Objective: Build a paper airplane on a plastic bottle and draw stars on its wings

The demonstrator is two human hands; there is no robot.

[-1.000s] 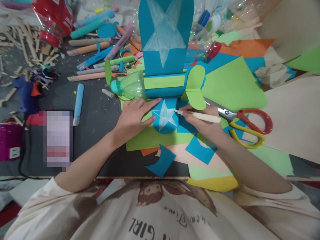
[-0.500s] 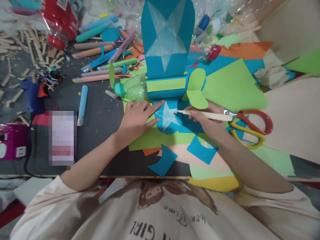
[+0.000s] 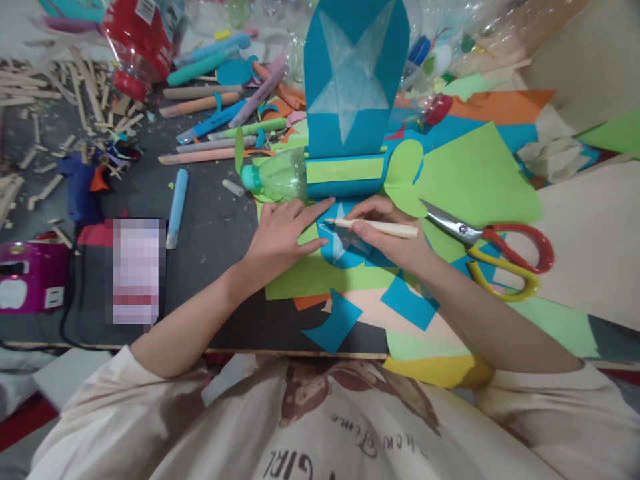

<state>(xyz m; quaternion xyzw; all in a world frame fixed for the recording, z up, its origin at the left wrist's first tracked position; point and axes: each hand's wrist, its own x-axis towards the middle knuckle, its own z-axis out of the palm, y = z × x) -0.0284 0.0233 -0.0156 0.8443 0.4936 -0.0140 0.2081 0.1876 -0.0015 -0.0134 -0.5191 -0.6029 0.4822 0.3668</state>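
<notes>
My right hand (image 3: 395, 233) grips a cream-white marker (image 3: 385, 227), its tip on the left part of a white star (image 3: 345, 248) drawn on a small blue paper piece (image 3: 363, 259). My left hand (image 3: 287, 233) lies with fingers spread, its fingertips on the left and upper edges of that piece. Just beyond, a clear green-tinted plastic bottle (image 3: 283, 175) with a teal cap lies on its side, wrapped in blue paper with a light green strip (image 3: 345, 169). A larger blue paper panel (image 3: 320, 120) with a big white star rises behind the strip.
Scissors (image 3: 467, 232) with red and yellow handles lie right of my right hand. Several markers (image 3: 200, 95), wood sticks (image 3: 87, 87), a blue glue gun (image 3: 83, 190) and a phone (image 3: 136, 273) are on the left. Blue offcuts (image 3: 410, 303) lie near the front edge.
The marker tip has moved from the star's right side to its left part, my right hand going with it. My left hand stays spread on the paper. The view has shifted slightly.
</notes>
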